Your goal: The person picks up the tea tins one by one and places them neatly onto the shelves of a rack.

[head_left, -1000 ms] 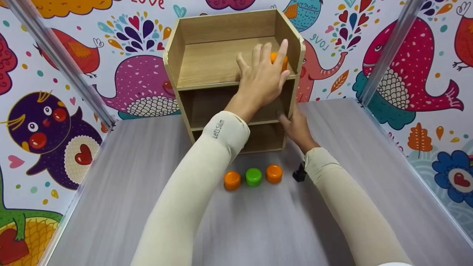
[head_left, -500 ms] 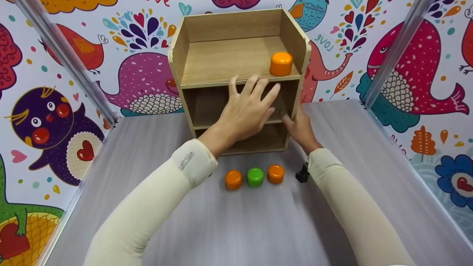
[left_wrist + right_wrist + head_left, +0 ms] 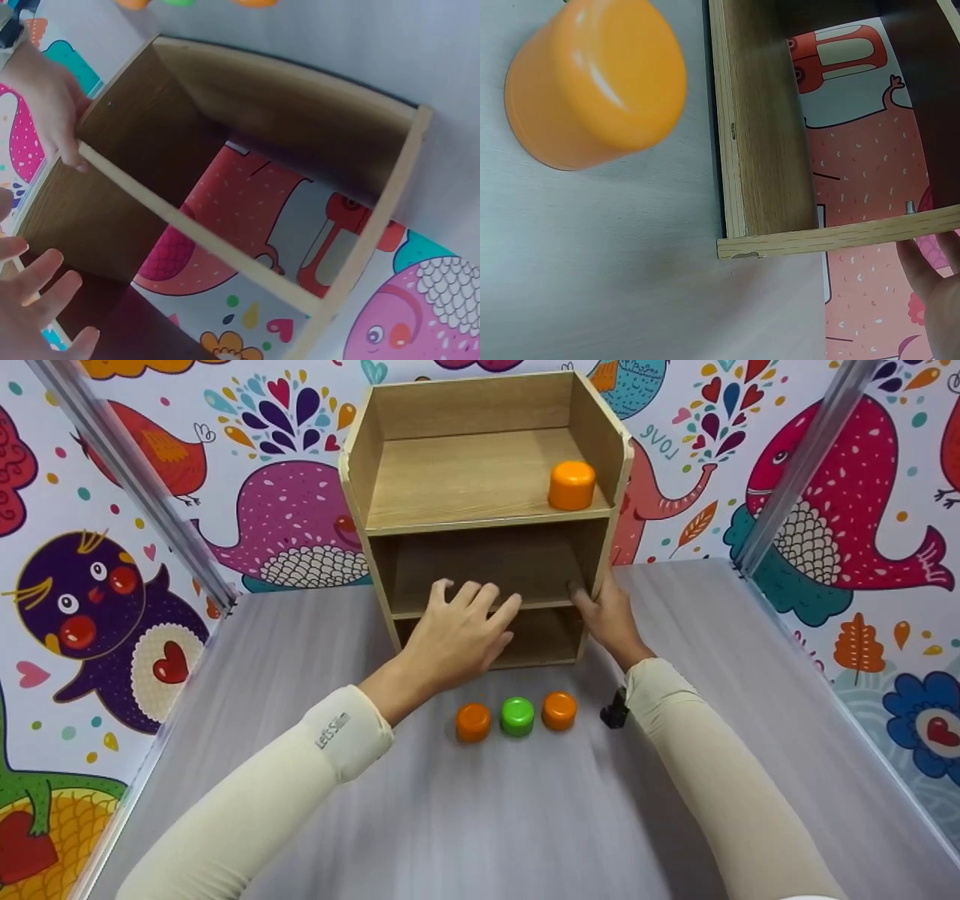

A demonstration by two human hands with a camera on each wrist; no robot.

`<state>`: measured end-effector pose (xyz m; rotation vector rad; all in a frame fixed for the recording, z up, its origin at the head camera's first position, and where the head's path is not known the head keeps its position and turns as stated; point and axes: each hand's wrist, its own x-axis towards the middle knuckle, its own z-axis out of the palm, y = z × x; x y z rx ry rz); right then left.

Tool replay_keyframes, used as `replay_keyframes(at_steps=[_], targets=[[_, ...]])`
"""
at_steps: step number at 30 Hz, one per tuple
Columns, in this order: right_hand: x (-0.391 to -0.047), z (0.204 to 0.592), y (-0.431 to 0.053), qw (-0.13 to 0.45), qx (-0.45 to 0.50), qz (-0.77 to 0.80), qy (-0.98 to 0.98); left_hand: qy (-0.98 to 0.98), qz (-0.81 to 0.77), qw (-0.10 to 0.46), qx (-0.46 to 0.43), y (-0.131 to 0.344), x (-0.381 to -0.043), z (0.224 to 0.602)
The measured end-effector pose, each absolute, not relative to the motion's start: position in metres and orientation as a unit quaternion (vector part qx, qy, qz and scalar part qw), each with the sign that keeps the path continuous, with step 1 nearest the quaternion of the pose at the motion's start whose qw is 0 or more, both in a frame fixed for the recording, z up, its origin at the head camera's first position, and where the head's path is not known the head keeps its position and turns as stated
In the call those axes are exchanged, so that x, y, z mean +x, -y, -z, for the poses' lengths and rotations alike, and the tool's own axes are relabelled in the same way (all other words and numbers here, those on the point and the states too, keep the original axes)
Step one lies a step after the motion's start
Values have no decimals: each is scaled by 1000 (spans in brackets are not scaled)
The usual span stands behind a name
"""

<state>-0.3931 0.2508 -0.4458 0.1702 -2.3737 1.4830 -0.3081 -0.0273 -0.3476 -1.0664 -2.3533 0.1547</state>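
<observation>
A small wooden shelf unit (image 3: 465, 472) with three levels stands at the back of the table. One rounded orange cylinder (image 3: 571, 486) sits at the right front of its top level. My left hand (image 3: 457, 637) hovers before the lower levels, holding nothing, fingers spread and slightly bent; it also shows at the lower left of the left wrist view (image 3: 37, 307). My right hand (image 3: 609, 615) grips the unit's right side panel, thumb on the inner face and fingers outside. In front, an orange cylinder (image 3: 473, 723), a green cylinder (image 3: 517, 716) and another orange cylinder (image 3: 559, 711) form a row.
A small black object (image 3: 615, 711) lies beside the right sleeve, partly covered by it. Cartoon-printed walls (image 3: 292, 525) with metal posts (image 3: 795, 465) enclose the grey table (image 3: 465, 825) at the back and sides. The shelf unit's lower levels have no back panel.
My left hand has let go of the orange cylinder on the top level and come down and left, toward the table. My right hand stays on the side panel.
</observation>
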Motion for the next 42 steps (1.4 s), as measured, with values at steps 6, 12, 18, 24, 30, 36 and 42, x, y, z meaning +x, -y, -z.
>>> replay_keyframes(at_steps=[6,12,18,24,30,36,42], targets=[[-394,446,-251,171,55,-519,836,886,-58,243,-392,39,-302,362],[-394,447,-251,176,54,-518,835,895,-64,199,-394,45,-297,380],[-394,447,-252,180,60,-517,834,898,-92,163,-397,51,-289,403],[-394,446,-252,185,72,-523,829,898,-96,169,-395,55,-285,417],[-394,447,-252,182,61,-519,833,905,-95,131,-393,58,-283,430],[-395,449,-252,183,63,-519,833,911,-75,110,-391,61,-284,442],[-395,449,-252,189,66,-510,836,917,-63,94,-383,63,-285,449]])
